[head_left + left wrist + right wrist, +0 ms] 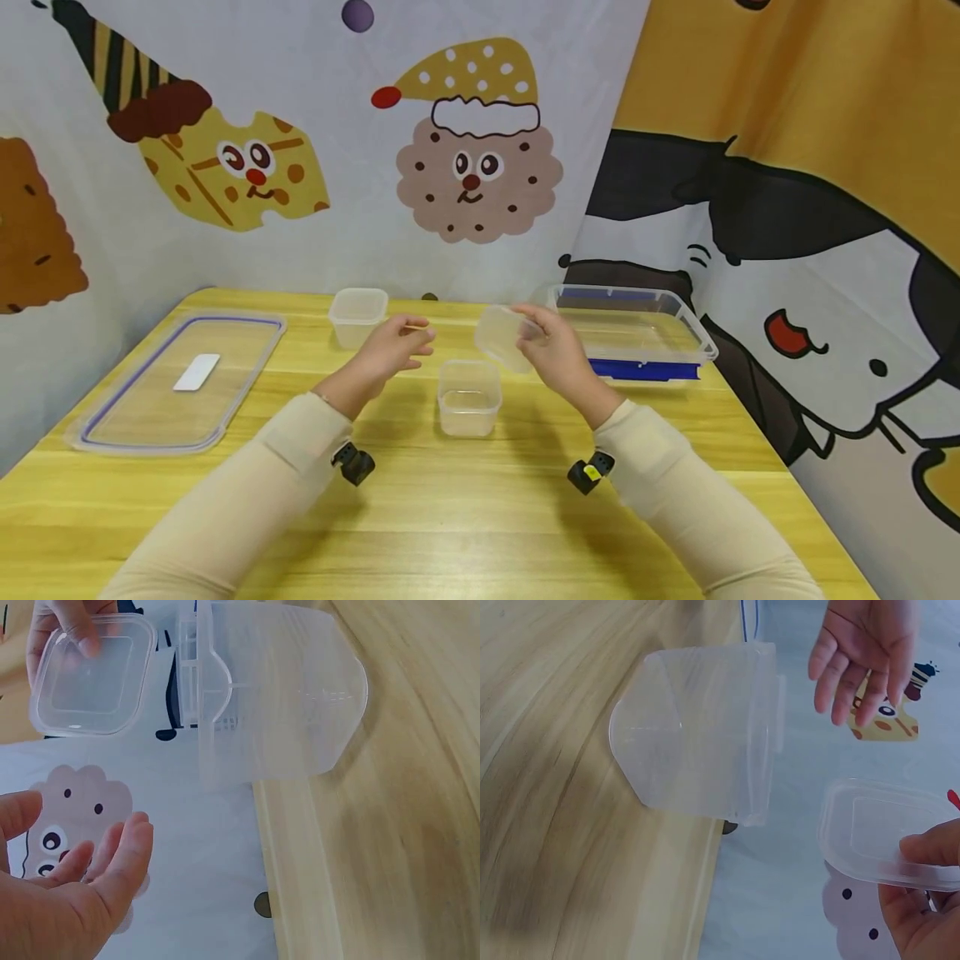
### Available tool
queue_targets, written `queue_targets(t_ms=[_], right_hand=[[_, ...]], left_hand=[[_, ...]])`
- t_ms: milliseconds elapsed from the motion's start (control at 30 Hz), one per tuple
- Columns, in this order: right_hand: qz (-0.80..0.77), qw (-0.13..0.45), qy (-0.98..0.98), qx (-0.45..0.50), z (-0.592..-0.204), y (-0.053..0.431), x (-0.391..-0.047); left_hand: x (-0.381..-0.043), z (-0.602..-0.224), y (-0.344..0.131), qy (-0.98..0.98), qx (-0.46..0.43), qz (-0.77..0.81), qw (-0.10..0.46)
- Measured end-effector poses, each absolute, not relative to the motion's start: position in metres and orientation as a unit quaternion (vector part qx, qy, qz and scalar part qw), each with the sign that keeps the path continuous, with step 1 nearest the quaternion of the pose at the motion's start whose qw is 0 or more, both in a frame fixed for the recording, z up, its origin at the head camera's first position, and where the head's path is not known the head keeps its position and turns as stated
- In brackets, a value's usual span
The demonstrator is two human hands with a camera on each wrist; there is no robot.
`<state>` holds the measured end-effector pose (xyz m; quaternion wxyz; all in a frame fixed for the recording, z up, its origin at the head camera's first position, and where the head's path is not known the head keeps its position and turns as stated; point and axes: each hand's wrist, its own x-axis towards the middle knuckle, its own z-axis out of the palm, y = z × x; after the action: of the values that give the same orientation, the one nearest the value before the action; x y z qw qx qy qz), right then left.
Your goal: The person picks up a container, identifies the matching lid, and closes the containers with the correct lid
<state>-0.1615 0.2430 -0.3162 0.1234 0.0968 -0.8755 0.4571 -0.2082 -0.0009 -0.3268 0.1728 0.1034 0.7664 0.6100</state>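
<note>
My right hand (558,354) pinches a clear plastic lid (501,337) by its edge, thumb on one face and fingers on the other, as the right wrist view shows. The lid (885,832) is held tilted, up off the table. An uncovered clear food container (469,400) stands upright on the table between the two hands. My left hand (386,354) hovers to the left of that container with loosely bent fingers and nothing in them. In the left wrist view the left hand (75,885) is apart from both the lid (94,675) and the container (277,690).
A second small clear container (358,317) stands behind the left hand. At the back right is a large clear box (630,329) with a blue latch. A large blue-edged lid (255,375) lies at the left, with a white card (197,372) on it. A printed curtain hangs behind.
</note>
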Motion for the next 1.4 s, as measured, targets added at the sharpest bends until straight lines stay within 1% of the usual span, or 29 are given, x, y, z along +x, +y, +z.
queue_targets(t_ms=[267, 433, 600, 833, 1100, 1200, 1400], right_hand=[[0.421, 0.161, -0.883, 0.133, -0.32, 0.232, -0.163], [0.394, 0.201, -0.879, 0.175, -0.325, 0.226, -0.163], [0.353, 0.241, -0.879, 0.212, -0.329, 0.221, -0.163], [0.316, 0.264, -0.872, 0.263, -0.333, 0.218, -0.162], [0.243, 0.328, -0.853, 0.325, -0.34, 0.219, -0.165], [0.22, 0.333, -0.853, 0.336, -0.341, 0.218, -0.164], [0.222, 0.307, -0.869, 0.318, -0.344, 0.217, -0.161]], left_hand=[[-0.211, -0.325, 0.006, 0.745, 0.1, 0.626, 0.205], [-0.211, -0.323, 0.01, 0.745, 0.12, 0.615, 0.227], [-0.213, -0.323, 0.014, 0.74, 0.125, 0.619, 0.232], [-0.214, -0.322, 0.018, 0.735, 0.112, 0.626, 0.235], [-0.215, -0.323, 0.022, 0.721, 0.103, 0.637, 0.252], [-0.216, -0.323, 0.023, 0.715, 0.089, 0.645, 0.255], [-0.217, -0.324, 0.024, 0.696, 0.073, 0.672, 0.241]])
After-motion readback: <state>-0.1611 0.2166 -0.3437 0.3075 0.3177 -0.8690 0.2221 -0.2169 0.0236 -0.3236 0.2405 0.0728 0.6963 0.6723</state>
